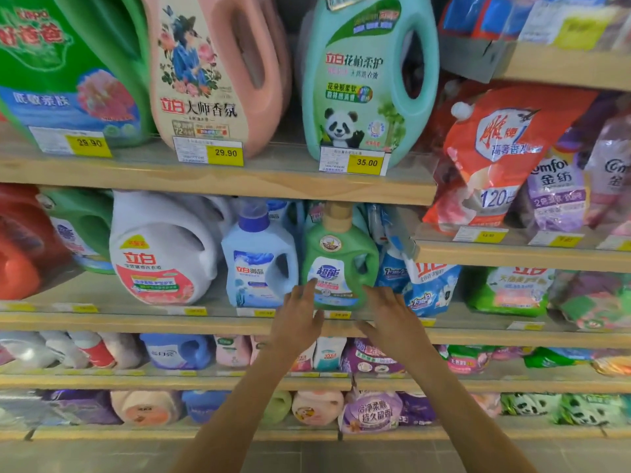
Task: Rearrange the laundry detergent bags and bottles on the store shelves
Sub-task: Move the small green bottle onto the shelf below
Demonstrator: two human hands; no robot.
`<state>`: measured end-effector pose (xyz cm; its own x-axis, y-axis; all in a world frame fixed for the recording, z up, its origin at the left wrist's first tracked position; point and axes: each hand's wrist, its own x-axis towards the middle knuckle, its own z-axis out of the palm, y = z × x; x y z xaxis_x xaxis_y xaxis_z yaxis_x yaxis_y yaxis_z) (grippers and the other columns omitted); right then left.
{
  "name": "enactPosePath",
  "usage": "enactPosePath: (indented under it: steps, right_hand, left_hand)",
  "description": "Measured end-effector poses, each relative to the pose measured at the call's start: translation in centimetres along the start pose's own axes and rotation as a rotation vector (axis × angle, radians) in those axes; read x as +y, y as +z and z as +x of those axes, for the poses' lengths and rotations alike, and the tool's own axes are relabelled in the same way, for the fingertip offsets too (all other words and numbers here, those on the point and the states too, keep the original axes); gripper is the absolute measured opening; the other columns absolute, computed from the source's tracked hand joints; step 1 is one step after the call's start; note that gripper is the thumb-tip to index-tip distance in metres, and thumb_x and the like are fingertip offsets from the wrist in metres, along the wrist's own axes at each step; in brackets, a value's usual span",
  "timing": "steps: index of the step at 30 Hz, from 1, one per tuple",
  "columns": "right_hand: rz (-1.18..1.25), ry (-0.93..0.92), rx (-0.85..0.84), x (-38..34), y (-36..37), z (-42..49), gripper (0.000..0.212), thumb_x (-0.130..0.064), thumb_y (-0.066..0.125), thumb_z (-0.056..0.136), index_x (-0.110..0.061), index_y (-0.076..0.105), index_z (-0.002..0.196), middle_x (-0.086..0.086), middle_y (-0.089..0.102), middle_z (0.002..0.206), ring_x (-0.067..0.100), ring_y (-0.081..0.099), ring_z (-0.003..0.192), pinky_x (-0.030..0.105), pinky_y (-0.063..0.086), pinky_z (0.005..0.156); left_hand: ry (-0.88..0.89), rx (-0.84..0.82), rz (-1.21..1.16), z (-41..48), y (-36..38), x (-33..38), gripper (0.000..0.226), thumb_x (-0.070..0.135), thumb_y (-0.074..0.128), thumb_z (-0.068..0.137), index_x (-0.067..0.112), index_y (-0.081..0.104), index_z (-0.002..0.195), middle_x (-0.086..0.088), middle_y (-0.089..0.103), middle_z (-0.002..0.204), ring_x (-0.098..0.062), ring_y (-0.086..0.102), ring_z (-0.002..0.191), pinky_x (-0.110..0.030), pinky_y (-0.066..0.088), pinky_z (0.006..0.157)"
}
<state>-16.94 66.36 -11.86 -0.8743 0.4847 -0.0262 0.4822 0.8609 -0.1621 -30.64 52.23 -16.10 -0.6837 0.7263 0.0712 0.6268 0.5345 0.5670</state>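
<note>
A small green detergent bottle (341, 257) with a tan cap stands upright on the second wooden shelf (136, 322), between a light blue bottle (259, 264) and blue-and-white detergent bags (426, 288). My left hand (297, 319) is at the bottle's lower left, fingers straight, fingertips at its label. My right hand (392, 319) is at its lower right, fingers spread and relaxed. Neither hand grips the bottle.
Large green (68, 70), pink (218, 73) and teal (368, 80) bottles fill the top shelf. A white bottle (160, 250) and a red one (24, 244) stand to the left. Red and purple bags (505, 155) sit on the right-hand shelf. Lower shelves hold several bottles and bags.
</note>
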Motion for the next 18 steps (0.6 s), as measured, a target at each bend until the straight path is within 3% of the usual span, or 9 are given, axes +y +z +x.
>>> enactPosePath:
  steps: [4, 9, 15, 18]
  right_hand:
    - [0.094, 0.053, 0.038, 0.2, 0.5, 2.2, 0.083, -0.039, 0.064, 0.092, -0.021, 0.014, 0.156, 0.014, 0.032, 0.145, 0.037, 0.037, 0.131, 0.049, 0.043, 0.100]
    - [0.095, 0.103, 0.185, 0.6, 0.5, 5.3, 0.085, -0.037, 0.068, 0.089, -0.015, 0.020, 0.156, 0.018, 0.033, 0.145, 0.039, 0.034, 0.134, 0.051, 0.042, 0.099]
    - [0.157, 0.052, 0.200, 2.0, 1.2, 7.7, 0.091, -0.038, 0.068, 0.089, -0.019, 0.010, 0.158, 0.016, 0.029, 0.148, 0.038, 0.032, 0.137, 0.050, 0.045, 0.097]
    - [0.209, 0.045, 0.191, 3.0, 1.6, 8.6, 0.098, -0.040, 0.071, 0.088, -0.022, 0.006, 0.158, 0.016, 0.028, 0.149, 0.039, 0.033, 0.137, 0.051, 0.043, 0.099]
  left_hand:
    - [-0.017, 0.058, -0.229, 2.0, 2.0, -0.3, 0.076, 0.007, 0.058, 0.094, 0.014, 0.018, 0.159, -0.015, 0.039, 0.151, -0.035, 0.049, 0.133, -0.049, 0.051, 0.099]
    - [0.016, 0.135, -0.318, 4.2, 3.6, -0.5, 0.096, -0.002, 0.064, 0.087, 0.010, 0.003, 0.160, -0.014, 0.022, 0.162, -0.033, 0.039, 0.143, -0.042, 0.048, 0.104]
    - [-0.084, 0.110, -0.457, 6.7, 4.8, -1.6, 0.103, 0.001, 0.068, 0.086, 0.016, -0.003, 0.160, -0.005, 0.033, 0.160, -0.022, 0.043, 0.141, -0.027, 0.041, 0.106]
    - [-0.109, 0.162, -0.497, 7.4, 5.8, -1.7, 0.110, 0.002, 0.071, 0.084, 0.019, -0.007, 0.159, -0.005, 0.026, 0.163, -0.021, 0.040, 0.144, -0.026, 0.041, 0.108]
